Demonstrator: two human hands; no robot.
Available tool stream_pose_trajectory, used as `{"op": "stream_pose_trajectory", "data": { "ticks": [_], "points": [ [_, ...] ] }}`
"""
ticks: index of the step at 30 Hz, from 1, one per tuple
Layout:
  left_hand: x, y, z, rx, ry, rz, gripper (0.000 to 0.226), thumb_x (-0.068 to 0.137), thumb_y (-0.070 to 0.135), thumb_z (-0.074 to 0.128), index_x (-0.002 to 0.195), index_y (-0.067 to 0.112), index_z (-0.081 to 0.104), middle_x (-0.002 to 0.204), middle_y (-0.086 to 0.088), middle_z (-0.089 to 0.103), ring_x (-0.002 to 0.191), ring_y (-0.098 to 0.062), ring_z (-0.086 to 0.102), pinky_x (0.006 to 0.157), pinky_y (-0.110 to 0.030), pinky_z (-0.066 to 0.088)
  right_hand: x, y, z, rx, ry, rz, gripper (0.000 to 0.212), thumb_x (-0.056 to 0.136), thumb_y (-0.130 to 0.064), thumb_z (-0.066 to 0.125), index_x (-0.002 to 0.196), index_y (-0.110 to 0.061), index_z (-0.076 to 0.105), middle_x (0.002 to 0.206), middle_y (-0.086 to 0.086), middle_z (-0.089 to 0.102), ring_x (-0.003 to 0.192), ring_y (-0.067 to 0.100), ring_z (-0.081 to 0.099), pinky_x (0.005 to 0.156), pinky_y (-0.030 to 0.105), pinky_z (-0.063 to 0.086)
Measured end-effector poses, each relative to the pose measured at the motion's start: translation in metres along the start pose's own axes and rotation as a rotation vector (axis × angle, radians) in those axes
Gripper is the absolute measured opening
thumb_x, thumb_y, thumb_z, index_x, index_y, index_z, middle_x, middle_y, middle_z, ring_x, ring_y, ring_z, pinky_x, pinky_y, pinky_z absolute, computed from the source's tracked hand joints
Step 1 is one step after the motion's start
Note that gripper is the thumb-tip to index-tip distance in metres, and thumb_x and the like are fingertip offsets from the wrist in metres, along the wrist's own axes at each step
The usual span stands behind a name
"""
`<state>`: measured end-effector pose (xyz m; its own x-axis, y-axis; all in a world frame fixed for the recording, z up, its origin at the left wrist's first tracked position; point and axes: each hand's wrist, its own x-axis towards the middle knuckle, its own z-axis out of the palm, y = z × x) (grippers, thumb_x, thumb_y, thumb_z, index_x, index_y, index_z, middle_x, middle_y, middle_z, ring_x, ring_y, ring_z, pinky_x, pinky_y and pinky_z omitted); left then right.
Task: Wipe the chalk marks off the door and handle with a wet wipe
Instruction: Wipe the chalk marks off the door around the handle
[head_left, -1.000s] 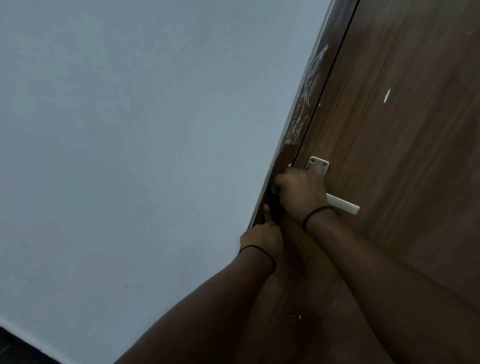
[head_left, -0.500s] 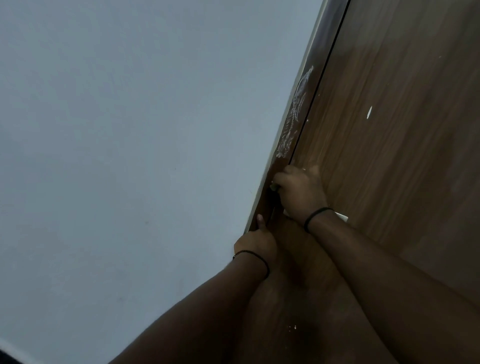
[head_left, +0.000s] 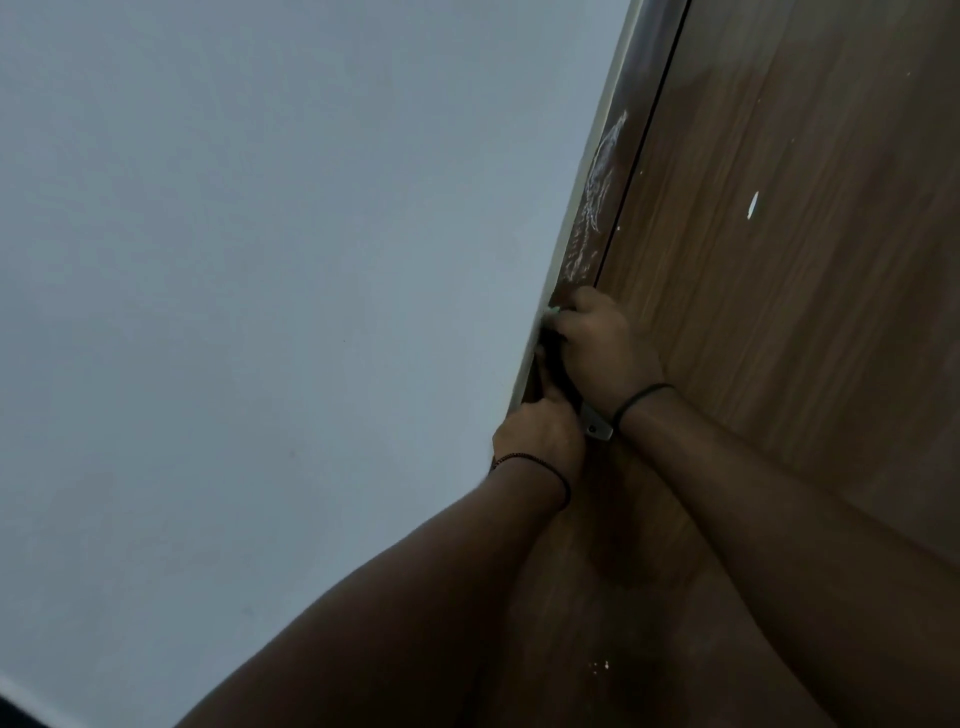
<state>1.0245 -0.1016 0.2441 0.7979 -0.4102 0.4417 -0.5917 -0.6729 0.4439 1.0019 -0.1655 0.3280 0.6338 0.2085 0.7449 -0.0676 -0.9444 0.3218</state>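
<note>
Chalk marks (head_left: 597, 202) (no legible writing) | right hand (head_left: 597, 343) below | door (head_left: 779, 260)

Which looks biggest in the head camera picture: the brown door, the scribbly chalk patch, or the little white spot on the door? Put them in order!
1. Brown wooden door, by far the largest.
2. Scribbled white chalk patch on the dark door frame.
3. Small white oval spot on the door, the smallest.

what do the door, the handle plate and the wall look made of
Door: looks like wood or a wood-look laminate, brown with long grain streaks and a dull sheen; which one cannot be told.
Handle plate: probably metal, pale grey and smooth, with a small screw-like dot; only a corner shows beneath the right hand.
Wall: likely painted plaster, even matt pale grey.
</note>
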Motion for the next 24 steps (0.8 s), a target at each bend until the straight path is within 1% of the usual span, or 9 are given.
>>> {"op": "stream_pose_trajectory", "data": {
  "ticks": [1,3,5,7,10,14,20,22,24],
  "points": [
    [0.000,0.001,0.001,-0.013,-0.007,-0.008,0.054,0.096,0.013,0.037,0.148,0.004,0.025,0.112,-0.012,0.066,0.097,-0.031,0.065,0.065,-0.037,0.040,0.002,0.001,-0.003,0.005,-0.032,-0.019,0.016,0.086,-0.001,0.059,0.092,0.001,0.073,0.092,0.016,0.059,0.082,0.033,0.057,0.064,0.041,0.049],
    [-0.001,0.002,0.002,-0.048,-0.004,-0.020,0.071,0.098,0.016,0.039,0.153,0.008,-0.005,0.110,-0.013,0.067,0.091,-0.030,0.065,0.063,-0.038,0.041,0.010,0.004,-0.013,-0.022,-0.064,-0.035,0.021,0.085,0.001,0.055,0.092,-0.003,0.074,0.092,0.015,0.061,0.083,0.031,0.059,0.066,0.041,0.049],
    [-0.002,0.001,0.003,-0.059,-0.001,-0.019,0.086,0.098,0.020,0.041,0.146,0.012,-0.029,0.108,-0.016,0.066,0.082,-0.028,0.062,0.061,-0.038,0.040,0.028,0.013,-0.023,-0.067,0.005,-0.005,0.025,0.081,0.004,0.051,0.091,-0.003,0.073,0.091,0.016,0.063,0.084,0.032,0.059,0.070,0.042,0.049],
    [-0.001,0.000,0.002,-0.054,-0.015,-0.016,0.089,0.098,0.020,0.042,0.143,0.012,-0.034,0.108,-0.016,0.067,0.071,-0.023,0.054,0.059,-0.037,0.039,0.045,0.021,-0.030,-0.068,0.107,0.093,0.026,0.077,0.009,0.049,0.087,0.000,0.071,0.088,0.017,0.063,0.083,0.033,0.059,0.070,0.043,0.047],
    [-0.001,-0.001,0.003,-0.075,-0.023,-0.026,0.091,0.098,0.023,0.044,0.142,0.014,-0.036,0.106,-0.017,0.067,0.066,-0.022,0.050,0.058,-0.036,0.041,0.036,0.016,-0.026,-0.058,0.087,0.074,0.025,0.079,0.009,0.052,0.088,-0.002,0.073,0.088,0.015,0.063,0.083,0.031,0.059,0.070,0.042,0.048],
    [0.000,0.001,0.000,-0.086,-0.029,-0.029,0.088,0.100,0.025,0.042,0.143,0.015,-0.034,0.110,-0.017,0.066,0.082,-0.028,0.064,0.060,-0.037,0.041,0.011,0.004,-0.021,-0.036,-0.046,-0.017,0.021,0.082,0.008,0.053,0.087,-0.002,0.071,0.085,0.014,0.059,0.078,0.030,0.056,0.065,0.039,0.046],
    [0.004,0.011,-0.012,-0.011,-0.054,-0.037,0.083,0.099,0.015,0.042,0.142,0.001,-0.028,0.106,-0.015,0.068,0.073,-0.021,0.058,0.059,-0.035,0.044,0.069,0.024,-0.043,-0.025,0.165,0.161,0.031,0.072,0.022,0.046,0.086,0.003,0.066,0.095,0.019,0.057,0.086,0.033,0.056,0.067,0.041,0.049],
    [0.008,0.016,-0.021,0.022,-0.054,0.007,0.073,0.098,0.011,0.041,0.146,-0.005,-0.012,0.108,-0.015,0.066,0.086,-0.025,0.064,0.061,-0.035,0.046,0.048,0.021,-0.035,-0.027,0.107,0.066,0.030,0.074,0.020,0.050,0.088,0.002,0.069,0.092,0.018,0.058,0.084,0.034,0.056,0.065,0.040,0.047],
    [0.008,0.019,-0.028,0.028,-0.034,0.068,0.055,0.098,0.010,0.040,0.146,-0.007,0.020,0.108,-0.016,0.066,0.091,-0.029,0.064,0.061,-0.035,0.046,0.019,0.015,-0.025,-0.024,0.035,-0.008,0.024,0.080,0.014,0.057,0.091,-0.001,0.072,0.087,0.016,0.057,0.080,0.033,0.055,0.062,0.039,0.046]
  ]
}}
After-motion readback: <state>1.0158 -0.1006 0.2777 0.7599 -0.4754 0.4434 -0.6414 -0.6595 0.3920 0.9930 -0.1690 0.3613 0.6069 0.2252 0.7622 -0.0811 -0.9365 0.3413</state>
